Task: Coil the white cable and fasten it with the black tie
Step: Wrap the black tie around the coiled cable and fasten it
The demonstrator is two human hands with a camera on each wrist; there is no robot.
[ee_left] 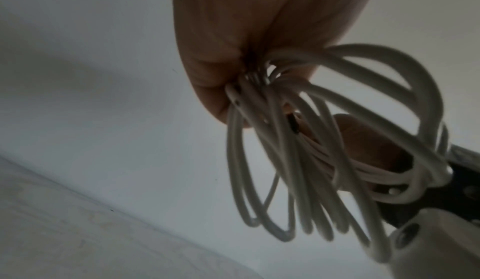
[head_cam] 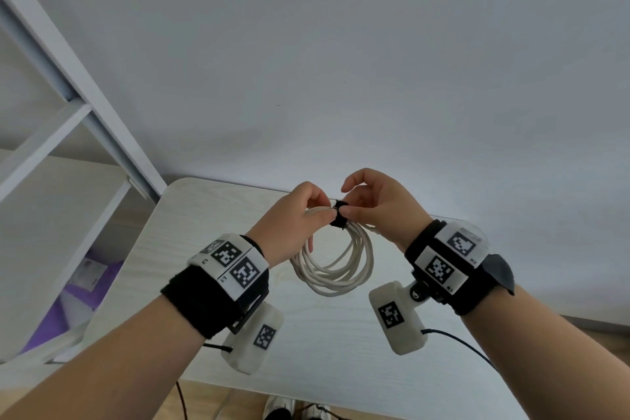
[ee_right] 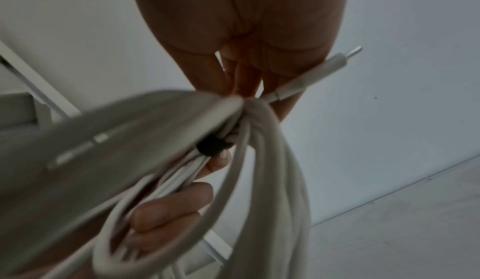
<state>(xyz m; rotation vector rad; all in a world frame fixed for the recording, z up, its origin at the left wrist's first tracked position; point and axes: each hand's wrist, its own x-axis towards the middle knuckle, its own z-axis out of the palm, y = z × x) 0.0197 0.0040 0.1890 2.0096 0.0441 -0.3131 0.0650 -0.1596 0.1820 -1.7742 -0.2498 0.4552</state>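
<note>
Table: a pale wood-grain tabletop with rounded corners (head_cam: 211, 249) was seen below both hands, set against a plain white wall (head_cam: 341, 44).
Shelving: a white frame (head_cam: 78, 102) was seen at the left.
Cable: a white round cable wound into several loops (head_cam: 335, 266) was held up above the table, the loops hanging down from the hands.
Left hand: the left hand (head_cam: 289, 225) was closed around the top of the coil, the strands pinched between thumb and fingers.
Right hand: the right hand (head_cam: 378, 211) was pinched on the tie at the coil's top, the other fingers curled.
Plug: a white cable end with a metal tip (ee_right: 337, 61) was seen projecting past the right hand.
Tie: a short black strap (head_cam: 339, 214) was wrapped around the gathered strands between the two hands.
</note>
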